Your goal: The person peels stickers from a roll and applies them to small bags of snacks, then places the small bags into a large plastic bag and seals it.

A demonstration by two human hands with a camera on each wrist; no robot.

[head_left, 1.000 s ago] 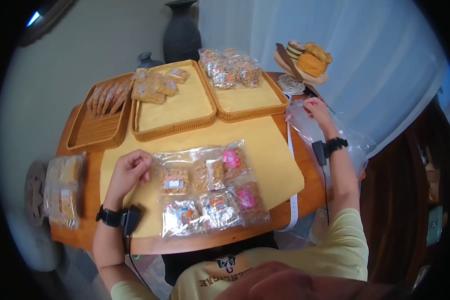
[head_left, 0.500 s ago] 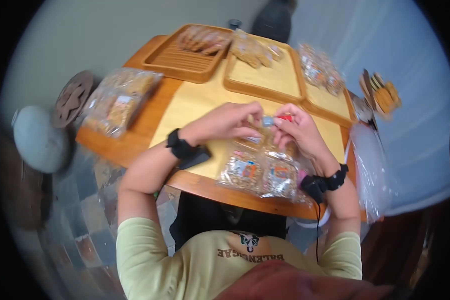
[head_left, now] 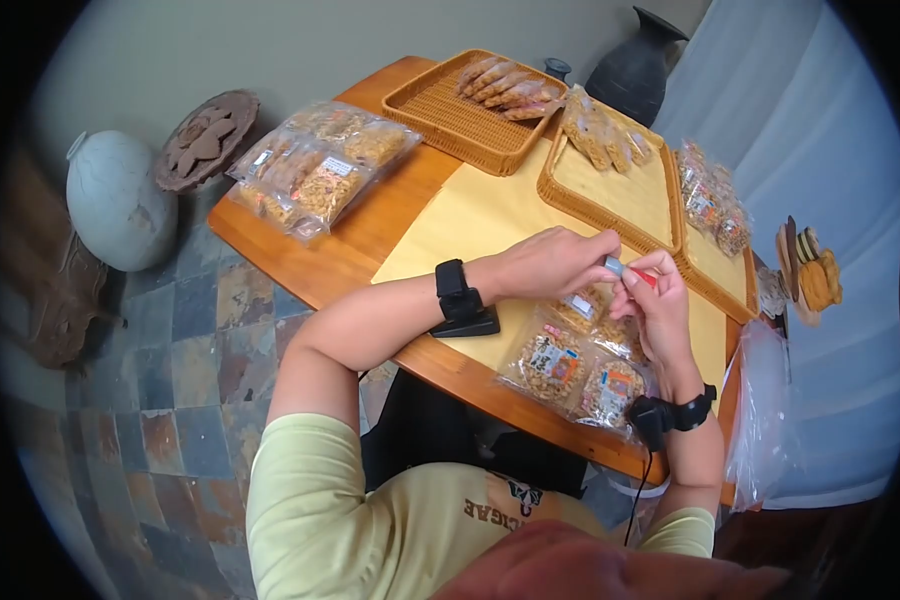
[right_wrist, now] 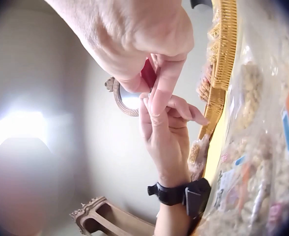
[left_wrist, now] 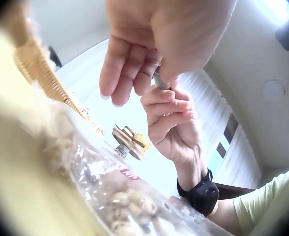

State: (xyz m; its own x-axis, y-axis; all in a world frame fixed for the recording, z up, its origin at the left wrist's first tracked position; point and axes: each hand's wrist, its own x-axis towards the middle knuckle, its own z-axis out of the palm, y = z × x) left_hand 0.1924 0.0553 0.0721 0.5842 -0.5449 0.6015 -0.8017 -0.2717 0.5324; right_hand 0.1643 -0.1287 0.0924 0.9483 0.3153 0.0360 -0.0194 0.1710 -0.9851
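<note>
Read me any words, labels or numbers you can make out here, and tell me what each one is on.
Shirt: dark print seen upside down and partly cut off, letters like "LCIGAE"; the full word cannot be read.
Snack packets under the hands: coloured labels, too small and blurred to read.
Bagged snacks at the table's far left: white labels, unreadable.
Small red and silver thing pinched between both hands: no text visible.
</note>
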